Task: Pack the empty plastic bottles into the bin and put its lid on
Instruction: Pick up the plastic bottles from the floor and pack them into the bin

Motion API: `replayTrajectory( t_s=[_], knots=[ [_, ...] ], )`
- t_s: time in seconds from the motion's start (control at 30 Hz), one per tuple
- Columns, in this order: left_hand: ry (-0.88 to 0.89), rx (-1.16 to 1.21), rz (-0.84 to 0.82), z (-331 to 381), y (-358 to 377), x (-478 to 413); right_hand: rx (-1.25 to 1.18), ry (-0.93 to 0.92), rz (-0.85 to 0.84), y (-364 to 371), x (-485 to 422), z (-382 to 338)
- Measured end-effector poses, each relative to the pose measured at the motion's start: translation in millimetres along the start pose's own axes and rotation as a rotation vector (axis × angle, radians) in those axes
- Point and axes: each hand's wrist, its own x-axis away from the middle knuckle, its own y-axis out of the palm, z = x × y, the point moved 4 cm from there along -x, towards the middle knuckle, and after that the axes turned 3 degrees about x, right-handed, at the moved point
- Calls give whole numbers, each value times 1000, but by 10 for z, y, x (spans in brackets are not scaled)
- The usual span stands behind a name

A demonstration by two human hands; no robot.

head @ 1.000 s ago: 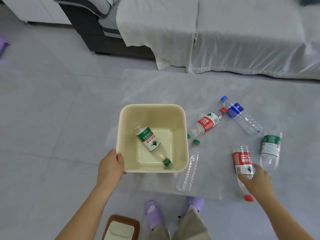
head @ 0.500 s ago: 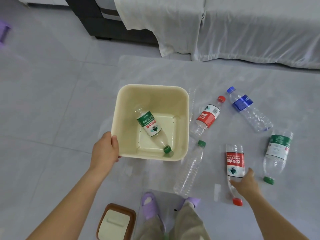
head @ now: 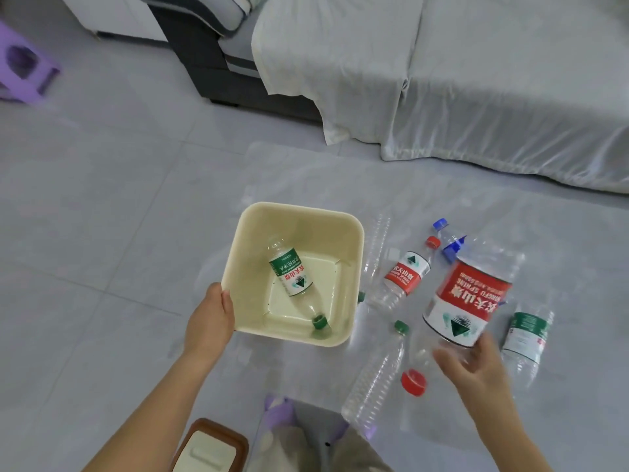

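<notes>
A cream square bin [head: 352, 267] stands on the floor with one green-label bottle [head: 293, 279] lying inside. My left hand [head: 209, 321] grips the bin's near-left rim. My right hand [head: 471, 364] holds a large red-label bottle [head: 468, 298] lifted off the floor, its red cap [head: 413, 382] pointing down toward me. On the floor lie a smaller red-label bottle [head: 406, 272], a clear green-capped bottle [head: 377, 373], a green-label bottle [head: 526, 335] and a blue-capped bottle [head: 446, 233]. The bin's brown-and-cream lid [head: 209, 449] lies at the bottom edge.
A clear plastic sheet [head: 306, 175] covers the floor under the bin and bottles. A sofa draped in white cloth [head: 476, 80] runs along the back. A purple stool [head: 23, 66] stands far left. My purple slippers [head: 279, 408] and knees are at the bottom.
My right hand has closed on the large red-label bottle and lifted it off the floor toward the camera. My left hand stays on the bin's rim.
</notes>
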Motion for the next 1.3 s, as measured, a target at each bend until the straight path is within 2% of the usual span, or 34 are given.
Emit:
replayTrajectory(
  t_s=[0.07,0.13,0.27,0.33,0.43,0.5,0.57,0.63,0.67,0.73,0.8,0.9,1.07,1.23,1.3],
  knots=[
    [-19,-4,-32,15,-7,-11,-148,-210,-82,134,246,-630],
    [-38,-7,-82,3,-33,-27,-124,-345,-178,402,358,-984],
    [-84,15,-221,-50,-73,-128,137,-419,-286,1225,302,-1225],
    [-101,122,-211,-31,-142,-161,304,-417,-349,1571,234,-1132],
    [-63,365,4,119,-391,-132,432,-354,-280,1627,159,-892],
    [18,519,150,285,-560,-47,390,-279,-144,1353,98,-695],
    [106,605,167,465,-603,51,324,-117,33,958,4,-341],
    [186,585,98,635,-513,124,314,68,161,593,-128,138],
    [225,557,50,706,-427,166,334,174,172,455,-183,389],
    [287,527,-73,861,-241,292,404,386,115,275,-247,892],
    [360,516,-194,1014,-43,464,485,522,52,189,-268,1293],
    [474,470,-284,1214,201,749,534,595,-3,257,-277,1674],
    [451,464,-349,1247,437,935,346,675,7,595,-301,1868],
    [364,469,-500,1262,381,977,40,623,198,609,-312,1368],
    [314,447,-671,1286,352,1064,-225,582,253,493,-218,985]
  ],
)
